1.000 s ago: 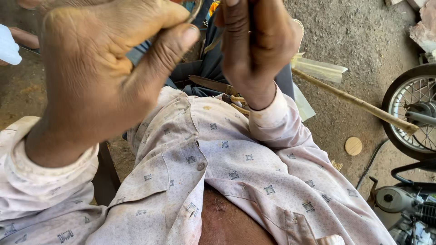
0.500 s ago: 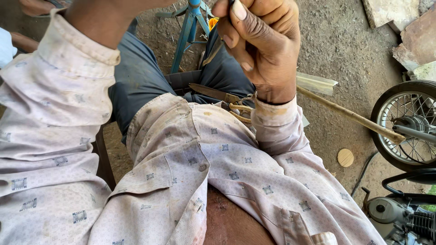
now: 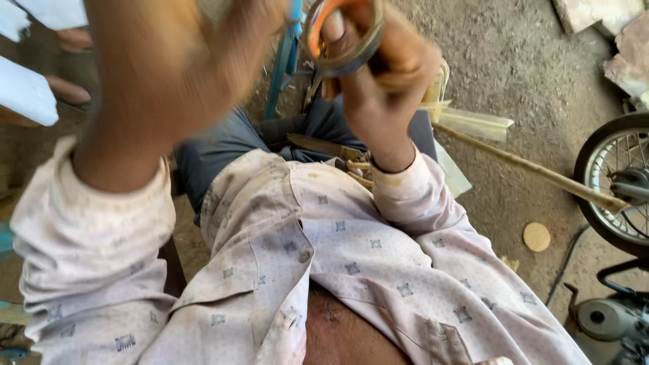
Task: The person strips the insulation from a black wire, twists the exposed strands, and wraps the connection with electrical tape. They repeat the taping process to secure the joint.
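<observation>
While the person sits with knees apart on a dirt floor (image 3: 514,61), both arms are raised close to the camera. The right hand (image 3: 378,81) has its grip curled tight around a worn metal ring (image 3: 341,37), with an orange-handled part showing through the ring's opening; what that part is cannot be made out. The ring sits at the top middle of the view, just in front of a blue metal frame (image 3: 284,61) that stands between the legs. The left hand (image 3: 169,74) is heavily blurred and close to the lens, next to the ring; whether its grip is spread or pressed together, I cannot tell.

In the lap, against the dark trousers, lies a flat blade-like tool (image 3: 318,145). A long pale stick (image 3: 534,174) runs across the floor towards a spoked wheel (image 3: 618,186) at the right edge, and a small round disc (image 3: 537,236) lies on the ground near it.

As for progress, the ring is in hand and being handled up near the face. Nothing visible shows it fitted or finished, so I judge the work is mid-way, with the tool in the lap untouched.
</observation>
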{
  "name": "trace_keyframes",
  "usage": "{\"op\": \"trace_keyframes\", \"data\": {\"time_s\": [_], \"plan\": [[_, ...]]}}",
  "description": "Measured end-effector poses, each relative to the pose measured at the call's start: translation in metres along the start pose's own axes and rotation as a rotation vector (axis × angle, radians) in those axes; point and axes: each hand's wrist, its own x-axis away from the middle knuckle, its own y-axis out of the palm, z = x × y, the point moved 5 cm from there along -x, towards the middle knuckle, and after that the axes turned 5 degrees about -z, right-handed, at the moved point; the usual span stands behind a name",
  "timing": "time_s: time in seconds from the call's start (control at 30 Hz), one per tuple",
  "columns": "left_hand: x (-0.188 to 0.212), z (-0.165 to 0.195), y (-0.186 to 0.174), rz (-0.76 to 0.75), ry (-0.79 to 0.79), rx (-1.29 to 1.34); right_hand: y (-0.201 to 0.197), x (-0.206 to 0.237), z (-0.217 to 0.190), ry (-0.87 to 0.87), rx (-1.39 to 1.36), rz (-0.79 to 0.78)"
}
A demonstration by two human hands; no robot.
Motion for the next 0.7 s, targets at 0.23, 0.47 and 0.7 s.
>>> {"op": "trace_keyframes", "data": {"time_s": [0.23,0.47,0.7], "plan": [[0.001,0.068,-0.011,-0.006,0.107,-0.118,0.008,0.001,-0.015,-0.206,0.523,0.058],[0.002,0.062,-0.003,0.041,-0.029,0.226,0.010,0.005,-0.016,-0.237,0.654,0.092],[0.015,0.054,-0.004,0.020,-0.046,0.258,0.010,0.009,-0.017,-0.189,0.549,0.065]]}}
